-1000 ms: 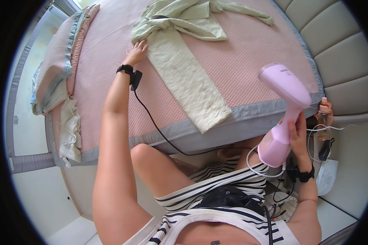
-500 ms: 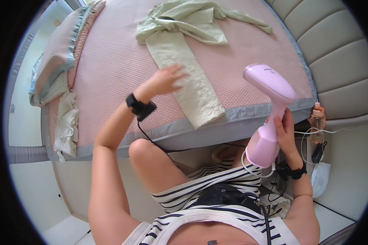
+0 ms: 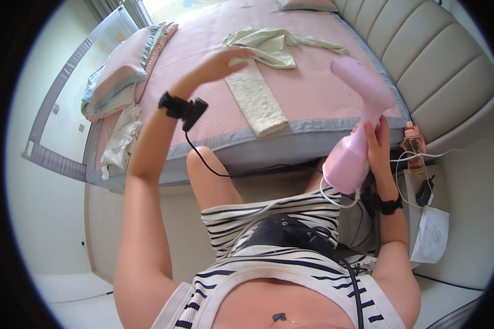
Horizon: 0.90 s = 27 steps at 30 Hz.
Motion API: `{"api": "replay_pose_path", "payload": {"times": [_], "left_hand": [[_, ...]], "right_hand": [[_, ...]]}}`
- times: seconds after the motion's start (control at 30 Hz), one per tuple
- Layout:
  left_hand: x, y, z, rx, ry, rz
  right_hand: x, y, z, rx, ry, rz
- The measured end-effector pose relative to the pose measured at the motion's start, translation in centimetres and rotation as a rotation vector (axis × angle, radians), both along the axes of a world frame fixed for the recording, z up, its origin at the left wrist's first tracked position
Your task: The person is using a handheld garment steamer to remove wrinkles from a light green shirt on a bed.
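Note:
My right hand is wrapped round the handle of a pink handheld garment steamer, held upright with its head tilted toward the left. A white cord leaves its base. My left hand reaches out over the bed with fingers stretched, holding nothing I can see. Just beneath and beyond it lies a pale green garment, its upper part bunched and a long flat panel running toward the bed's near edge. Whether my left fingers touch the cloth I cannot tell.
The bed has a pink quilted cover with a grey-blue border. Folded bedding and white cloth lie at its left. A padded headboard stands right. An orange bottle, a black adapter and a white packet sit nearby.
My left hand has moved farther over the bed, up to the bunched part of the garment. The view has tilted up, showing more of the far bed. The steamer stays in my right hand.

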<state>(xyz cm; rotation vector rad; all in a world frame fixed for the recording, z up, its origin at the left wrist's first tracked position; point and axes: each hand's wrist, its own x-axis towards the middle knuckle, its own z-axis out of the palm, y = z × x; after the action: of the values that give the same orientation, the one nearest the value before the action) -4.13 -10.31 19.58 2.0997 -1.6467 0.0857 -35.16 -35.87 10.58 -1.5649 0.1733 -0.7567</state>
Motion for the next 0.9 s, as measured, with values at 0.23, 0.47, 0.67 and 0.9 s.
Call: {"api": "replay_pose_path", "payload": {"times": [0.23, 0.47, 0.67, 0.9], "left_hand": [[-3.1, 1.1, 7.0, -0.115, -0.071, 0.133], [-2.5, -0.7, 1.6, -0.450, 0.530, 0.295], [-2.8, -4.9, -13.2, 0.312, 0.722, 0.458], [-1.1, -11.6, -14.9, 0.342, 0.586, 0.337]], "right_hand": [[-2.8, 0.3, 1.9, 0.058, -0.058, 0.040], [-3.6, 0.5, 2.3, 0.083, -0.038, 0.051], [-4.6, 0.3, 1.5, 0.091, -0.001, 0.018], [-3.5, -0.5, 0.1, 0.132, 0.068, -0.054]]}}
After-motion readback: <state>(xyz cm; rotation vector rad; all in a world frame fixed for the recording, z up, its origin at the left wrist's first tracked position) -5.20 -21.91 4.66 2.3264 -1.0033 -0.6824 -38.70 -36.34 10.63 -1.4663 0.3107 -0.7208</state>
